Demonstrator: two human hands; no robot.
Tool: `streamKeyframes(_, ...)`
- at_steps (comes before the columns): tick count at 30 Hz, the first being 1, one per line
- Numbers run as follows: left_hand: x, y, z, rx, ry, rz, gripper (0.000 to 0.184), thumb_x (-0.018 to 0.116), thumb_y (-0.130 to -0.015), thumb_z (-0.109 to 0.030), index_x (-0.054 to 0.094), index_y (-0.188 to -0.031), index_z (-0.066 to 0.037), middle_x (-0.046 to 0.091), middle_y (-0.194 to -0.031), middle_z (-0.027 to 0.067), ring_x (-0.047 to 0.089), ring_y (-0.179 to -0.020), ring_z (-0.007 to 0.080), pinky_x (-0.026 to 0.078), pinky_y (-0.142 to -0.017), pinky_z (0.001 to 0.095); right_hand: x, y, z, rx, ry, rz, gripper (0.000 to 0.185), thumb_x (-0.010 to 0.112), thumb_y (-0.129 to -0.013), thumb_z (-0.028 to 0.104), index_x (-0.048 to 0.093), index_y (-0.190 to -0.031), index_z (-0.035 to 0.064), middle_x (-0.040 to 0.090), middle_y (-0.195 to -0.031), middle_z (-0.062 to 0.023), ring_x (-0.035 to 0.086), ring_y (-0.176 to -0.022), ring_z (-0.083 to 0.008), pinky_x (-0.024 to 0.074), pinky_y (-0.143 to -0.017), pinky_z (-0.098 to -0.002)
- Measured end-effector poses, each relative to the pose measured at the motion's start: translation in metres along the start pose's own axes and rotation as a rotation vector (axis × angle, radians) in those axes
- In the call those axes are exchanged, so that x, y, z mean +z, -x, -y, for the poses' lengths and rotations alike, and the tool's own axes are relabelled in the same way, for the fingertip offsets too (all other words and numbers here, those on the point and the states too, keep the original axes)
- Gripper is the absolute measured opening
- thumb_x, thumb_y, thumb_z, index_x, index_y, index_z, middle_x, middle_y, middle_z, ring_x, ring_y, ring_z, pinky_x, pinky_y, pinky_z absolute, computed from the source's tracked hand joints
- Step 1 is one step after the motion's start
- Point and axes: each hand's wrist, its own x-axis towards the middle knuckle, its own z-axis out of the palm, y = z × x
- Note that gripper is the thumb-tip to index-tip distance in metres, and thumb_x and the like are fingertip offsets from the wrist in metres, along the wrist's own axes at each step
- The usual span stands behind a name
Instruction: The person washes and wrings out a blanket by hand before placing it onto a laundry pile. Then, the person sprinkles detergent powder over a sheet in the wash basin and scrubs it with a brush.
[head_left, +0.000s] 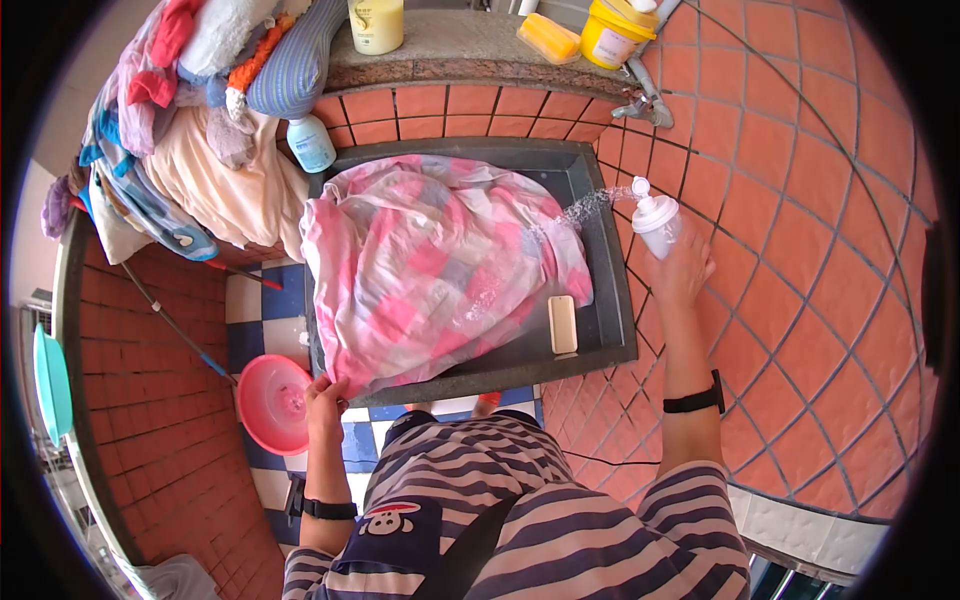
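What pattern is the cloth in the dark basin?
Pink, white and grey checks on the cloth, seen in the head view.

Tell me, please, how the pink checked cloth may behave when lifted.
The pink checked cloth will likely hang floppy, as it lies in loose folds. It may feel bulky, since it covers most of the basin. White grains on top would probably slide off.
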Motion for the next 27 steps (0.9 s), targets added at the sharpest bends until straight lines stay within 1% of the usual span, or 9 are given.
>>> streamKeyframes(2,-0.006,-0.005,0.002,0.019,-0.013,0.001,0.008,0.064,-0.079,-0.010,0.064,-0.085,-0.005,0.055,-0.064,-0.0042,0.043,-0.051,0.0029,0.030,-0.045,0.0180,-0.003,0.008,0.008,-0.103,0.021,0.005,0.069,0.075,-0.067,0.022,0.044,-0.127,0.0099,0.054,-0.113,-0.0121,0.049,-0.110,-0.0302,0.0330,-0.091,-0.0476)
streamKeyframes(5,-0.018,-0.023,0.024,0.006,-0.116,-0.029,0.014,0.066,-0.076,-0.012,0.064,-0.086,-0.004,0.061,-0.077,0.0040,0.054,-0.062,0.0131,0.043,-0.056,0.0261,-0.009,0.004,0.025,-0.197,0.003,0.008,0.068,0.075,-0.067,0.023,0.043,-0.126,0.0088,0.055,-0.112,-0.0141,0.050,-0.108,-0.0325,0.0318,-0.093,-0.0489)
streamKeyframes(7,-0.019,-0.028,0.030,0.665,-0.919,-0.255,0.023,0.066,-0.071,-0.015,0.062,-0.089,-0.001,0.060,-0.104,0.0196,0.058,-0.091,0.0313,0.046,-0.078,0.0410,-0.013,-0.008,0.035,0.064,-0.235,0.036,0.071,0.078,-0.067,0.021,0.041,-0.126,0.0064,0.054,-0.113,-0.0134,0.052,-0.106,-0.0304,0.0359,-0.092,-0.0477)
streamKeyframes(8,-0.013,-0.024,0.026,0.595,-0.993,-0.237,0.028,0.065,-0.068,-0.017,0.061,-0.090,0.000,0.042,-0.128,0.0325,0.041,-0.116,0.0492,0.035,-0.098,0.0523,-0.007,-0.016,0.038,0.059,-0.239,0.008,0.071,0.078,-0.067,0.021,0.041,-0.126,0.0064,0.054,-0.113,-0.0134,0.052,-0.106,-0.0304,0.0359,-0.092,-0.0477)
streamKeyframes(10,-0.006,-0.023,0.026,0.715,-1.174,-0.195,0.027,0.062,-0.072,-0.019,0.058,-0.090,0.001,0.030,-0.138,0.0361,0.028,-0.123,0.0608,0.034,-0.095,0.0641,0.009,-0.034,0.043,0.060,-1.137,0.000,0.072,0.079,-0.067,0.017,0.039,-0.126,0.0044,0.053,-0.114,-0.0120,0.054,-0.104,-0.0246,0.0424,-0.090,-0.0414)
streamKeyframes(12,-0.008,-0.038,0.035,0.537,-1.176,0.000,0.034,0.061,-0.074,-0.018,0.053,-0.100,0.002,0.032,-0.135,0.0378,0.027,-0.124,0.0603,0.035,-0.093,0.0658,-0.009,-0.049,0.085,0.094,-1.444,0.009,0.072,0.079,-0.069,0.013,0.038,-0.128,0.0040,0.052,-0.117,-0.0098,0.054,-0.104,-0.0195,0.0456,-0.088,-0.0341)
streamKeyframes(13,-0.011,-0.048,0.038,0.628,-1.207,0.070,0.034,0.059,-0.076,-0.018,0.051,-0.102,0.002,0.033,-0.132,0.0409,0.028,-0.123,0.0616,0.035,-0.094,0.0651,-0.011,-0.058,0.101,0.101,-1.522,0.015,0.073,0.079,-0.069,0.012,0.037,-0.128,0.0042,0.052,-0.117,-0.0097,0.054,-0.105,-0.0197,0.0453,-0.089,-0.0342)
streamKeyframes(18,-0.002,-0.038,0.028,0.559,-1.271,0.067,0.030,0.057,-0.081,-0.018,0.050,-0.102,0.002,0.032,-0.131,0.0438,0.030,-0.119,0.0649,0.038,-0.091,0.0636,-0.011,-0.124,0.200,-0.031,-1.541,0.079,0.072,0.080,-0.067,0.011,0.039,-0.126,0.0037,0.055,-0.115,-0.0100,0.055,-0.105,-0.0207,0.0451,-0.089,-0.0348)
streamKeyframes(27,0.009,-0.031,0.021,0.623,-1.153,0.027,0.021,0.059,-0.073,-0.009,0.052,-0.088,0.005,0.032,-0.123,0.0504,0.028,-0.122,0.0625,0.018,-0.105,0.0651,0.093,-0.260,0.321,-0.072,-1.612,0.117,0.080,0.081,-0.068,0.012,0.033,-0.131,0.0005,0.051,-0.122,-0.0165,0.052,-0.112,-0.0255,0.0418,-0.095,-0.0377)
